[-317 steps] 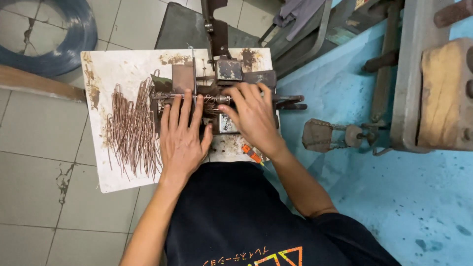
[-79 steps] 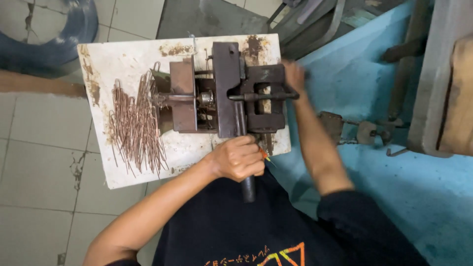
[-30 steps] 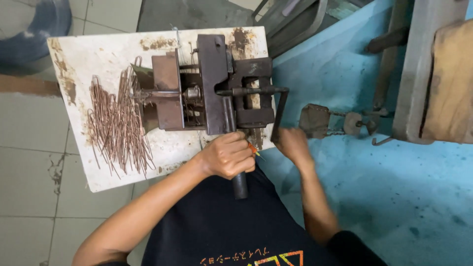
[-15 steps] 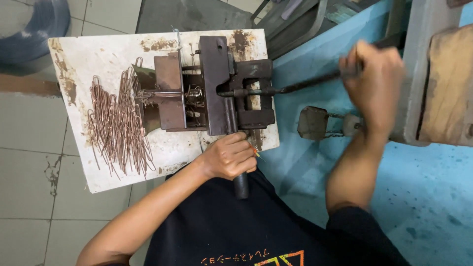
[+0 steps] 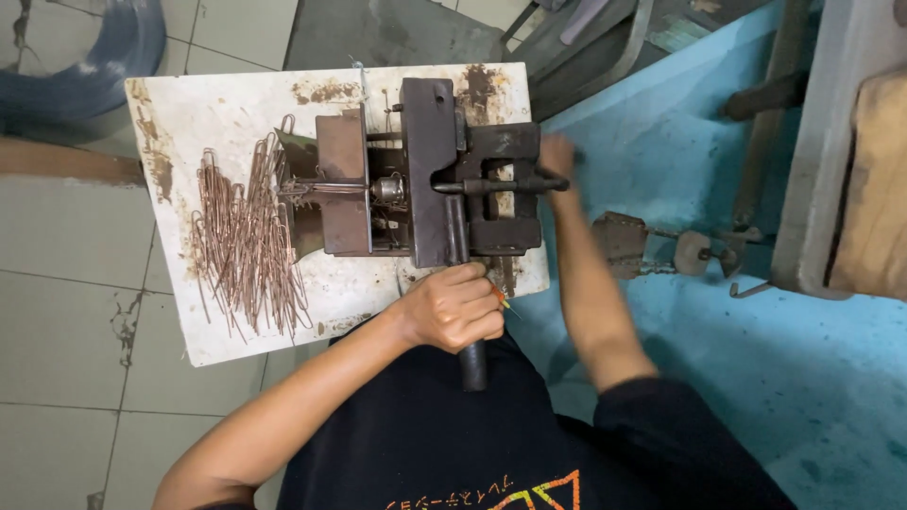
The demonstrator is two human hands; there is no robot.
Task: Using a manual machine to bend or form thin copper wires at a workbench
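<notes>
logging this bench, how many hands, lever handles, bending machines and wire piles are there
hands: 2, left hand, right hand
lever handles: 2, long handle, side handle
bending machines: 1, metal jig
wire piles: 1, bent wires
total: 6

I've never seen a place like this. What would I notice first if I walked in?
Probably the dark, rusty metal machine in the middle of the white board. The left hand grips its long handle near the person's body; the right hand is at its side bar. A pile of bent coppery wires lies left of it.
</notes>
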